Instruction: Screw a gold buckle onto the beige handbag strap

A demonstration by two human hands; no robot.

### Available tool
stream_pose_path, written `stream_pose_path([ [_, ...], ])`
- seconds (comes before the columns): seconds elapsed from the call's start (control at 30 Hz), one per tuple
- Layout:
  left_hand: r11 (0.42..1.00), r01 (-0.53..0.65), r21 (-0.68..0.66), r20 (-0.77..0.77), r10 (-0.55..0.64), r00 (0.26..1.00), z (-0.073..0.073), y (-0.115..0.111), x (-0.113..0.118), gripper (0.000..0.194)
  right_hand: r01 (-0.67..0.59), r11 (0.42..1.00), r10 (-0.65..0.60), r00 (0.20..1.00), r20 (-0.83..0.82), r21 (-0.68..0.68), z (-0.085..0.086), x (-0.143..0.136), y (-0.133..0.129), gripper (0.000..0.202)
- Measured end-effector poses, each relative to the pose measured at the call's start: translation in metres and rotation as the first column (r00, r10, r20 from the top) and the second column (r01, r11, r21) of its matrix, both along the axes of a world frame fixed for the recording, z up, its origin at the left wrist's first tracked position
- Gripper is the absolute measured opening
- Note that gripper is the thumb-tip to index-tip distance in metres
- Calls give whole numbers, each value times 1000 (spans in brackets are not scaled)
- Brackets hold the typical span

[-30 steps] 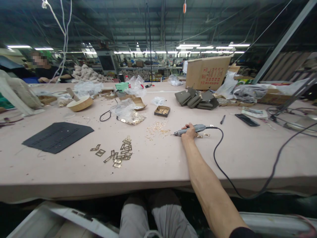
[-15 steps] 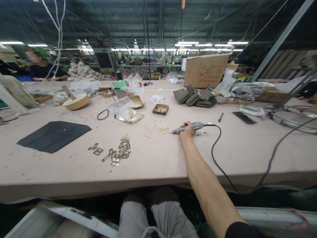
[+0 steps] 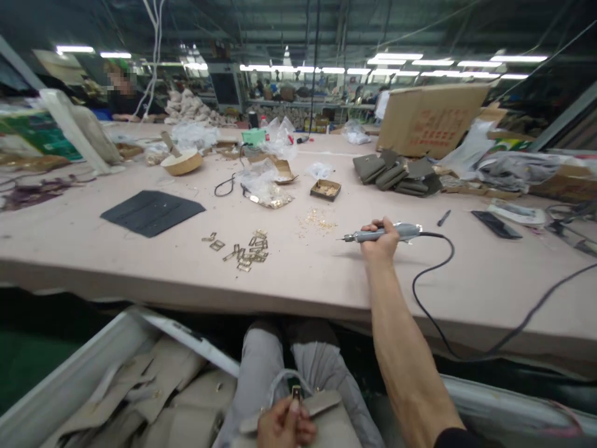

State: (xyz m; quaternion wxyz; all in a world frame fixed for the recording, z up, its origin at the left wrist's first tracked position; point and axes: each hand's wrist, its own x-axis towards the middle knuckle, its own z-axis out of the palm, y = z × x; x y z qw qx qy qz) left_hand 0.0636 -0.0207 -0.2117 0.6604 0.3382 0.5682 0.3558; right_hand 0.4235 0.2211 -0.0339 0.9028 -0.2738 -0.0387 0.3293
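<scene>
Your right hand [image 3: 380, 241] grips the electric screwdriver [image 3: 382, 233] at 1 o'clock; your left hand [image 3: 284, 426] pinches the bag's clasp [image 3: 295, 393], where the bit must go next.

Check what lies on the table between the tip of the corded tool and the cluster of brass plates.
In the head view, the stretch between the tool in the right hand and the brass plates is bare tabletop; the loose gold bits lie farther back.
</scene>
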Motion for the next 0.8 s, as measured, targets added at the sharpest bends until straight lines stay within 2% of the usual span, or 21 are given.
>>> stream_pose_path([
  [0.1, 999, 48, 9, 40, -49, 998, 10, -8, -1, 56, -166, 978, 150, 981, 120, 131, 3, -31, -50, 16],
  [0.2, 1000, 9, 7, 55, -9, 998, 17, -12, -3, 51, -272, 961, 251, 935, 253, 52, 4, -76, -102, 17],
  [0.27, 999, -22, -28, 66, 24, 998, 18, -14, -4, 49, -300, 954, 290, 905, 310, -19, 3, -113, -138, 17],
  [0.4, 997, -55, -59, 69, 59, 996, 18, -19, -4, 46, -321, 936, 351, 863, 363, -142, -18, -178, -192, 23],
  [0.5, 997, -52, -51, 72, 55, 996, 20, -21, -4, 42, -320, 926, 376, 834, 405, -201, -43, -208, -211, 20],
  [0.6, 997, -59, -50, 66, 62, 996, 22, -21, -4, 39, -336, 918, 396, 812, 428, -212, -63, -223, -220, 15],
  [0.8, 997, -57, -56, 81, 61, 995, 20, -22, -3, 38, -348, 905, 425, 777, 465, -246, -81, -240, -226, 17],
])
